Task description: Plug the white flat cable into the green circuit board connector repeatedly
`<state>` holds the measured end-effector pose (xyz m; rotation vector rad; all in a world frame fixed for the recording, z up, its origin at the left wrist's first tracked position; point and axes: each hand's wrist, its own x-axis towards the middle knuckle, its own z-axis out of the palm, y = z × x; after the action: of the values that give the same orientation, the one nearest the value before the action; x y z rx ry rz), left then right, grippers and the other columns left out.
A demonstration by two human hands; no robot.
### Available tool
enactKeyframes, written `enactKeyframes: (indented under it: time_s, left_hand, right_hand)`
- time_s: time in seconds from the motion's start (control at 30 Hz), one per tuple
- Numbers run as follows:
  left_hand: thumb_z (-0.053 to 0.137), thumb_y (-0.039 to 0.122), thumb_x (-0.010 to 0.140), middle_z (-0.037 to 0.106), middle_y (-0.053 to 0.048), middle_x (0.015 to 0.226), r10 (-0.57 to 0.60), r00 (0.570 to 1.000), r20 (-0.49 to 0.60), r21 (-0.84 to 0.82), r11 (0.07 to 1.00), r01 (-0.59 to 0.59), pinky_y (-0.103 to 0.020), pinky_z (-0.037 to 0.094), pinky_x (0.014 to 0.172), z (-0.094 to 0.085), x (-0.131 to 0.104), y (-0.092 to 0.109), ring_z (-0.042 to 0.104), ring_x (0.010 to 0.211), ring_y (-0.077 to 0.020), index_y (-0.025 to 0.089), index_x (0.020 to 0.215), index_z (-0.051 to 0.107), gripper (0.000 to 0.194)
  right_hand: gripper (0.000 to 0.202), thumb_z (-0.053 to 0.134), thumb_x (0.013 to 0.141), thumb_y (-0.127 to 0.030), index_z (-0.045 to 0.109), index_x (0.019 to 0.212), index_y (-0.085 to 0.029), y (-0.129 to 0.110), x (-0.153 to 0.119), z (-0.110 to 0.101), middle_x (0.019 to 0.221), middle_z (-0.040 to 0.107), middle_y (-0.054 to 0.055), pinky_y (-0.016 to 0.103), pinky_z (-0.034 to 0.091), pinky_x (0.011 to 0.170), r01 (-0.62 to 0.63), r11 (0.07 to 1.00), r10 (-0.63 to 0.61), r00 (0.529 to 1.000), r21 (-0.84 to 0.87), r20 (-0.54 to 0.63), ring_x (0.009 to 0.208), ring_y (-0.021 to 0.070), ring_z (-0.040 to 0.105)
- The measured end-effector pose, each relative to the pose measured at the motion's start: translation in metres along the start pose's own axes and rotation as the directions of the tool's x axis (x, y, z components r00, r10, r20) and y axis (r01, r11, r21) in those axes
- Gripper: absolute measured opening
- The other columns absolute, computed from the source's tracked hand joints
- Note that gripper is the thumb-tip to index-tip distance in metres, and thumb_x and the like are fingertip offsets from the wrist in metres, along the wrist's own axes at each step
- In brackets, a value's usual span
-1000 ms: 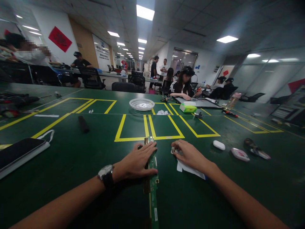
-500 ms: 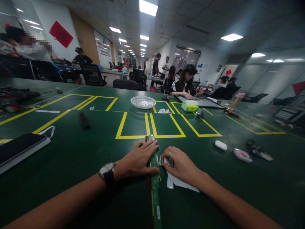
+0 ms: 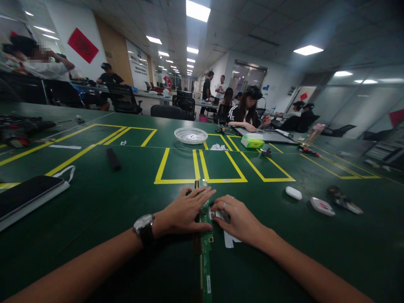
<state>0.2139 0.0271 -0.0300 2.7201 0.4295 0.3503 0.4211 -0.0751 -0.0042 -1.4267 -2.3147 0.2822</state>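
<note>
A long narrow green circuit board (image 3: 205, 256) lies on the green table (image 3: 126, 210), running away from me. My left hand (image 3: 183, 212), with a wristwatch on its wrist, lies flat on the board's far part, fingers spread. My right hand (image 3: 238, 219) rests just to the right of the board, its fingertips pressing a small white piece (image 3: 218, 214) against the board's edge. A white strip of paper or tape (image 3: 229, 240) sticks out from under the right hand.
A dark tablet (image 3: 28, 195) lies at the left, a black bar (image 3: 112, 159) beyond it. A white basket (image 3: 190, 135), a green-white box (image 3: 251, 141), a white case (image 3: 293, 192) and small tools (image 3: 344, 200) lie farther off. Several people sit at the far tables.
My right hand has slid left with the white piece and strip, from about a hand's width away to the board's right edge. My left hand has stayed on the board.
</note>
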Motion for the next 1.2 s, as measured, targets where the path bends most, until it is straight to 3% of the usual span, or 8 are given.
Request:
enactKeyframes:
  time_s: [0.17,0.47,0.63,0.83,1.0,1.2]
  left_hand:
    - [0.057,0.068,0.086,0.021,-0.009,0.161,0.028,1.0,0.003,-0.004,1.0,-0.028,-0.053,0.015,0.114,0.0,0.0,-0.001,0.021,0.146,-0.0351,0.028,0.157,0.01,0.094]
    - [0.057,0.066,0.086,0.017,-0.007,0.162,0.044,0.999,0.026,0.012,0.999,-0.044,-0.057,0.011,0.113,-0.001,0.001,-0.002,0.019,0.146,-0.0367,0.03,0.157,0.009,0.093]
    - [0.055,0.069,0.086,0.014,-0.009,0.162,0.034,0.998,0.045,0.016,0.999,-0.034,-0.058,0.01,0.113,-0.002,0.002,-0.002,0.019,0.146,-0.0363,0.03,0.157,-0.001,0.098]
    - [0.056,0.067,0.087,0.01,-0.011,0.163,0.048,0.999,0.012,0.016,0.999,-0.049,-0.055,0.012,0.113,-0.002,0.001,-0.002,0.022,0.145,-0.0364,0.026,0.157,-0.007,0.102]
    - [0.056,0.065,0.088,0.017,-0.012,0.162,0.047,0.999,-0.018,-0.001,0.999,-0.047,-0.054,0.016,0.113,-0.002,0.0,-0.001,0.027,0.144,-0.0355,0.025,0.157,-0.006,0.101]
    - [0.058,0.064,0.086,0.02,-0.01,0.161,0.046,0.999,-0.015,0.017,0.999,-0.046,-0.057,0.021,0.112,-0.003,0.0,0.0,0.027,0.144,-0.0358,0.027,0.157,-0.001,0.1]
  right_hand:
    - [0.022,0.062,0.089,-0.021,0.061,0.111,-0.021,0.004,0.0,-0.002,0.107,0.067,0.006,0.039,0.045,0.092,0.044,0.999,-0.045,0.999,0.032,0.021,0.102,0.0214,0.058]
    - [0.034,0.067,0.086,-0.022,0.058,0.119,-0.022,0.004,0.001,-0.001,0.1,0.064,0.005,0.035,0.046,0.08,-0.048,0.998,0.047,0.999,0.028,0.023,0.09,0.0208,0.058]
    - [0.043,0.067,0.086,-0.024,0.054,0.126,-0.023,0.005,0.0,-0.001,0.102,0.062,0.004,0.034,0.047,0.078,-0.094,0.994,0.093,0.995,0.056,0.024,0.088,0.0194,0.058]
    - [0.039,0.066,0.088,-0.025,0.055,0.125,-0.023,0.006,-0.002,-0.006,0.105,0.063,0.005,0.034,0.048,0.082,-0.046,0.996,0.044,0.998,0.072,0.035,0.092,0.0191,0.058]
    - [0.033,0.058,0.092,-0.02,0.056,0.125,-0.023,0.011,-0.005,-0.021,0.115,0.062,0.006,0.037,0.046,0.094,0.041,0.998,-0.041,0.999,0.056,0.008,0.107,0.0196,0.056]
    - [0.018,0.06,0.09,-0.019,0.062,0.107,-0.022,0.022,-0.007,-0.032,0.112,0.061,0.006,0.04,0.047,0.092,0.035,0.997,-0.032,0.999,-0.076,0.044,0.104,0.0205,0.056]
